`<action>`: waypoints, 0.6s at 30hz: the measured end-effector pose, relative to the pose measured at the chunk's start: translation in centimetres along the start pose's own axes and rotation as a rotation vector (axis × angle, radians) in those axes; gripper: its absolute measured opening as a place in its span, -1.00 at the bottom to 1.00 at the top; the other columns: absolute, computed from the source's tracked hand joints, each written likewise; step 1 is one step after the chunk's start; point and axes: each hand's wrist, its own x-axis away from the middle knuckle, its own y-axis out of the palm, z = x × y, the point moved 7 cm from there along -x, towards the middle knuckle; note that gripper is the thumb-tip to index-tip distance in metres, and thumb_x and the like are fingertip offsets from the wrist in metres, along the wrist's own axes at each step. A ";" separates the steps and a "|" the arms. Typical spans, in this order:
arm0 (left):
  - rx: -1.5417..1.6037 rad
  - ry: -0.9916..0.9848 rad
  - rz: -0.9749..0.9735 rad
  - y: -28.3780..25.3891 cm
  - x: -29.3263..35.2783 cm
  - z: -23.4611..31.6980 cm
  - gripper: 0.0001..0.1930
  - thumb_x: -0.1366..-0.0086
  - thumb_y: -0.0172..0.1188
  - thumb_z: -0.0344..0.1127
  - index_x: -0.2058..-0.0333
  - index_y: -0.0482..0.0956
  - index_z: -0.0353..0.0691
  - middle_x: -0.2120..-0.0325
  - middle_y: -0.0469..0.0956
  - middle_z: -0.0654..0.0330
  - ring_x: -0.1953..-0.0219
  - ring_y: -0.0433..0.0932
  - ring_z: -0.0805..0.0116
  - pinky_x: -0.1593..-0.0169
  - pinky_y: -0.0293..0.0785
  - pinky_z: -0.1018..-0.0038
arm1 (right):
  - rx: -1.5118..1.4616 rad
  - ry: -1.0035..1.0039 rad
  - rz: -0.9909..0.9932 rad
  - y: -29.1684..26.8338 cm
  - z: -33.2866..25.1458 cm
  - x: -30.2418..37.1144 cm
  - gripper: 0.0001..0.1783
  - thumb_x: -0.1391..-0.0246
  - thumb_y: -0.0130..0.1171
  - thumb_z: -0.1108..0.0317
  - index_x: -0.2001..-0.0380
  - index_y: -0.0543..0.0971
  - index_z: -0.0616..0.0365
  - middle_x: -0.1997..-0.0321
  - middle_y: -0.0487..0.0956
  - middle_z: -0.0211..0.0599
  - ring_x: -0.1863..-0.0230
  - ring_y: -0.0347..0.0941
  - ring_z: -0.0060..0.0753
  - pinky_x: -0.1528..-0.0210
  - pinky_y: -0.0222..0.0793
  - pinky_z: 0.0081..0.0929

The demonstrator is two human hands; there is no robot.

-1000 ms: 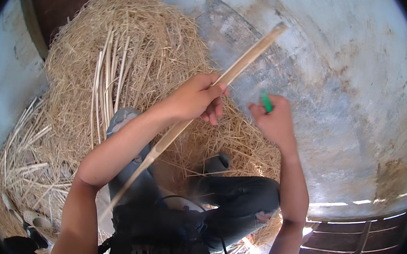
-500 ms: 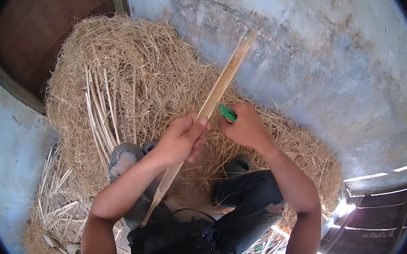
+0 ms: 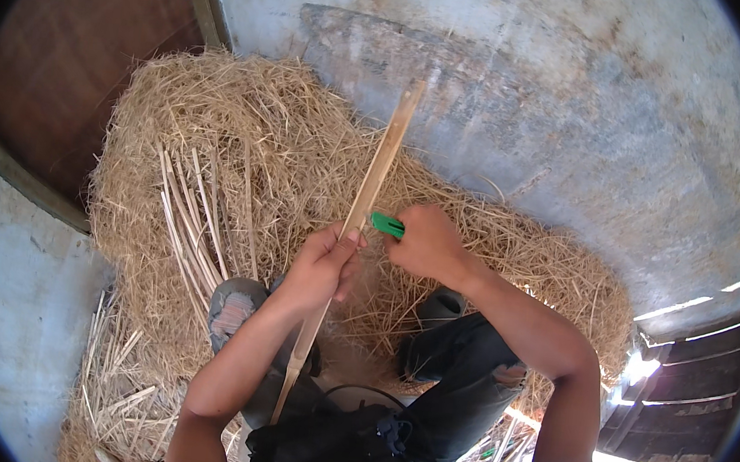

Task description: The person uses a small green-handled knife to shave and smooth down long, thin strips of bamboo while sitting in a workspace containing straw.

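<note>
A long split bamboo strip (image 3: 382,163) slants up and away from my lap, its far end rising in front of the wall. My left hand (image 3: 319,269) is wrapped round it near the middle, with the thumb on top. Just to the right, my right hand (image 3: 427,244) grips a green-handled utility knife (image 3: 387,225). The knife's front end points left at the strip, right above my left thumb. Whether its blade touches the bamboo is too small to tell.
Several thin bamboo slivers (image 3: 196,228) lie on a big heap of straw-like shavings (image 3: 222,101) before me. A stained blue-grey wall (image 3: 575,135) rises behind. Left is a brown panel (image 3: 93,53); more bamboo pieces (image 3: 118,394) litter the lower left. My knees flank the strip.
The strip's far end has swung left and stands a little steeper. My right hand and the knife have moved left and slightly nearer to me. Both grips stay closed.
</note>
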 end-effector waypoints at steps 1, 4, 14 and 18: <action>-0.016 0.011 0.001 -0.1 0.0 -0.1 -0.73 -0.63 -0.08 -0.13 0.17 0.41 -0.20 0.63 0.22 0.39 0.72 0.17 0.56 0.63 0.14 0.54 | 0.012 0.017 -0.027 0.3 -0.1 -0.1 -0.80 0.13 0.28 0.32 0.58 0.65 0.28 0.56 0.59 0.15 0.45 0.59 0.26 0.30 0.53 0.03; 0.010 0.017 -0.008 -0.3 0.3 -0.9 -0.73 -0.63 -0.08 -0.11 0.19 0.40 -0.17 0.63 0.20 0.40 0.71 0.14 0.58 0.63 0.09 0.55 | 0.056 -0.004 -0.025 0.6 -0.5 -0.3 -0.84 0.18 0.29 0.35 0.59 0.66 0.24 0.56 0.60 0.11 0.46 0.58 0.24 0.32 0.53 0.03; 0.091 -0.085 -0.084 0.5 2.0 -1.8 -0.74 -0.62 -0.05 -0.11 0.25 0.38 -0.12 0.65 0.14 0.43 0.70 0.08 0.60 0.65 0.04 0.56 | -0.021 0.289 0.095 -4.2 2.3 -3.3 -0.84 0.12 0.25 0.37 0.57 0.65 0.26 0.63 0.57 -0.04 0.47 0.62 0.00 0.31 0.56 -0.08; 0.008 -0.195 -0.303 3.8 4.8 -4.0 -0.71 -0.61 -0.05 -0.09 0.28 0.38 -0.14 0.66 0.20 0.40 0.73 0.16 0.56 0.66 0.11 0.53 | -0.211 0.438 0.771 -14.3 14.1 -1.7 -0.78 -0.02 0.19 0.39 0.62 0.55 0.28 0.69 0.48 -0.12 0.57 0.43 -0.19 0.40 0.35 -0.07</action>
